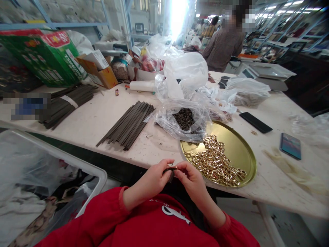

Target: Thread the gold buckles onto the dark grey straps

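Note:
My left hand [154, 178] and my right hand [191, 178] meet close to my chest, just below the table's front edge. Both pinch the same small piece, a dark strap end with a gold buckle [171, 170] between the fingertips. Right of my hands, a round gold tray [244, 151] on the white table [102, 116] holds a heap of several gold buckles [216, 161]. A bundle of dark straps [130, 125] lies fanned on the table ahead of me. My sleeves are red.
A clear plastic bag of dark small parts [183, 118] overlaps the tray's far edge. More dark straps [68, 103], a green box [43, 56], two phones [255, 122] [290, 145], and a white bin [51, 178] at my left. Another person [223, 44] sits across the table.

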`<state>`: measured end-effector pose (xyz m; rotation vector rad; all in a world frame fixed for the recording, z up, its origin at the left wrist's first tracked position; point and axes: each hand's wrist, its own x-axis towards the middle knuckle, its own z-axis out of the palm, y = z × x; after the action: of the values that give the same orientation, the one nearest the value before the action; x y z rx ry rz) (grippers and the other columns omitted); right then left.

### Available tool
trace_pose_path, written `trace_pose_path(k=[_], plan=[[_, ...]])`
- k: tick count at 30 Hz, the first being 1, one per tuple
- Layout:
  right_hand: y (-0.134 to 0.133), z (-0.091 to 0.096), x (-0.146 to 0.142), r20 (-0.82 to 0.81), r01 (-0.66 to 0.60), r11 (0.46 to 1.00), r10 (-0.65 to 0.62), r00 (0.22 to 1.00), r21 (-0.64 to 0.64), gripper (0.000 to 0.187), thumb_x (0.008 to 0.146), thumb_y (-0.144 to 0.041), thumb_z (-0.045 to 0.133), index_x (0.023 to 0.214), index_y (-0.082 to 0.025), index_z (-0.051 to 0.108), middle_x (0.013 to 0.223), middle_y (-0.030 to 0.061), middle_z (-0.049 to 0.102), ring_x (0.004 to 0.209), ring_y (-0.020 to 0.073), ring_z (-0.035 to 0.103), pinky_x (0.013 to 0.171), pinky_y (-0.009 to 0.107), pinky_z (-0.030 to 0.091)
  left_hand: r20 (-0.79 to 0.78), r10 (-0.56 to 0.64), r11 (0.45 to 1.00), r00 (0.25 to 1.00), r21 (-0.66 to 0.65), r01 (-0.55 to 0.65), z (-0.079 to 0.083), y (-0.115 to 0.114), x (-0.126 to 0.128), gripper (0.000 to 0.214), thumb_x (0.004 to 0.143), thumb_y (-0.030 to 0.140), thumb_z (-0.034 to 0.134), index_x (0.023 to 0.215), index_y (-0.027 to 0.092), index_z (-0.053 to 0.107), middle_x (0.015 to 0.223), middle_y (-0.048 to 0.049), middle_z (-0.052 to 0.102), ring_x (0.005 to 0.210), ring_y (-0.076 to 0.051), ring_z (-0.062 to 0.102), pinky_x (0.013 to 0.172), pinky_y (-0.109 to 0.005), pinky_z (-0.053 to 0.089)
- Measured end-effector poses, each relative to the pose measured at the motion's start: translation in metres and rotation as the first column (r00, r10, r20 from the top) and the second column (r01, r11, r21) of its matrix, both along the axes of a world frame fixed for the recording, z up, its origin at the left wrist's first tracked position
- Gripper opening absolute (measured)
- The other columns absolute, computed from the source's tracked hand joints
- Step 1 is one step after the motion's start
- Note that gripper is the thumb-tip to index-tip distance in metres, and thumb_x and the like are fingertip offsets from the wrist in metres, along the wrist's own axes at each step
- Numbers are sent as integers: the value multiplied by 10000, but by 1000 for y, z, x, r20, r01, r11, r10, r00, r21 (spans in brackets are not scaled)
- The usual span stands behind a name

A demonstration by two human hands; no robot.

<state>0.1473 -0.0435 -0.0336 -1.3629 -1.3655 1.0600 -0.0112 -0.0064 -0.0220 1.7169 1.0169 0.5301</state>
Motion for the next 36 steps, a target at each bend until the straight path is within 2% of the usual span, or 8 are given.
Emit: trace_pose_path(k=[7,13,21,25,28,30,32,36], plan=[[1,-12,-3,-629,-124,949,-91,772,-291,206,755,-371,634,738,-191,536,608,-40,530,585,100,478,611,235,383,-72,-129,990,989,50,133,12,2,0,433,845,195,384,1275,146,364,821,-32,643,748,-142,583,700,-242,428],[1,-12,-2,-605,-139,933,-97,791,-332,218,752,-366,647,716,-173,550,630,-34,517,607,91,443,616,222,354,-163,-188,973,969,103,206,18,7,-3,461,860,209,339,1320,183,323,863,-39,619,728,-148,559,682,-249,413],[12,-1,-5,-652,-223,870,-137,746,-439,259,743,-384,646,693,-172,505,609,-33,499,580,98,479,597,236,367,47,-287,950,957,-112,291,20,25,1,178,818,176,374,869,160,543,733,15,541,677,-109,488,655,-204,395],[33,2,13,-361,-155,912,8,933,-380,261,763,-411,592,693,-176,504,591,-31,485,568,105,463,579,243,369,46,-216,944,975,-245,220,19,40,5,169,823,266,402,842,155,526,663,32,505,631,-108,469,609,-210,373],[75,13,43,112,55,992,-43,993,-111,211,772,-386,552,814,-180,533,698,3,543,645,141,507,615,268,405,79,-120,946,990,-294,138,13,53,10,165,800,286,427,831,150,515,616,46,469,593,-101,444,583,-208,358],[115,20,65,413,153,985,-172,894,79,196,824,-335,468,919,-178,535,806,45,584,718,166,541,661,289,426,100,-77,944,992,-314,105,6,61,14,156,770,275,449,819,144,517,612,46,469,580,-97,441,573,-207,352],[155,20,80,702,164,971,-241,671,176,182,828,-258,422,917,-170,554,878,77,598,792,182,560,720,300,429,136,-52,933,989,-347,97,-2,68,19,167,746,277,468,820,139,525,620,45,474,560,-90,440,560,-207,349],[209,2,91,804,151,983,-176,568,109,89,715,-148,536,777,-154,599,827,114,613,785,234,581,730,344,413,198,10,901,980,-427,77,-14,79,23,205,702,308,506,816,141,540,630,47,477,520,-77,432,524,-203,345]])
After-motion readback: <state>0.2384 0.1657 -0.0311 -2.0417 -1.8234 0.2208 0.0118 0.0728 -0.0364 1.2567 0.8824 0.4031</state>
